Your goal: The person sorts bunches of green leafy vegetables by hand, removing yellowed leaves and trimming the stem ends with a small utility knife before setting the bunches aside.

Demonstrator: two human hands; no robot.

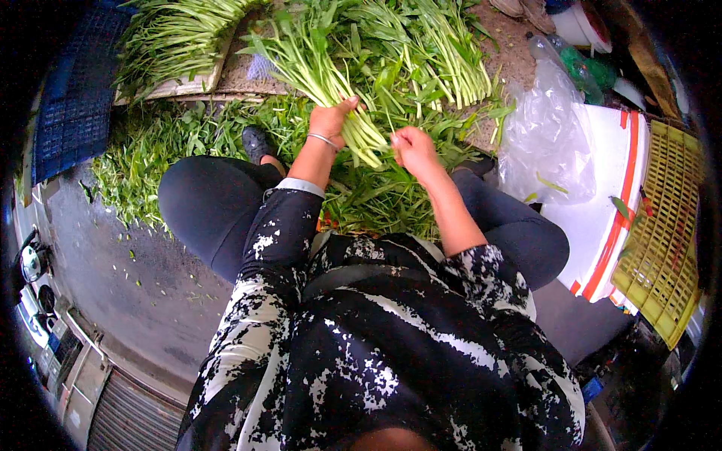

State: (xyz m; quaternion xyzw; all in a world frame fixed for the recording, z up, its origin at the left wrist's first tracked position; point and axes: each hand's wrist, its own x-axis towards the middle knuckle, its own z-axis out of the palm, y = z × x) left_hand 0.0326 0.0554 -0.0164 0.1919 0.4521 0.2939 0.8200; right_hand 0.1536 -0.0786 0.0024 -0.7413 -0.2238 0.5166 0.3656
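Observation:
My left hand (331, 121) is closed around a bunch of long-stemmed leafy greens (310, 73), its leaves pointing away from me and its pale cut stems towards my right hand. Close to those stem ends, my right hand (413, 149) pinches a single thin green stem (391, 115) between thumb and fingers. Beyond my hands lies a pile of similar greens (457, 67), stems towards me. A larger stack of greens (175, 45) rests on a board (186, 89) at the upper left. Loose leaves (378, 203) cover the ground under my hands and between my legs.
A blue plastic crate (76, 90) stands at the far left. To the right are a clear plastic bag (547, 135), a white foam box (603, 214) with red tape and a yellow plastic crate (665, 225). A white bucket (581, 28) stands at the upper right.

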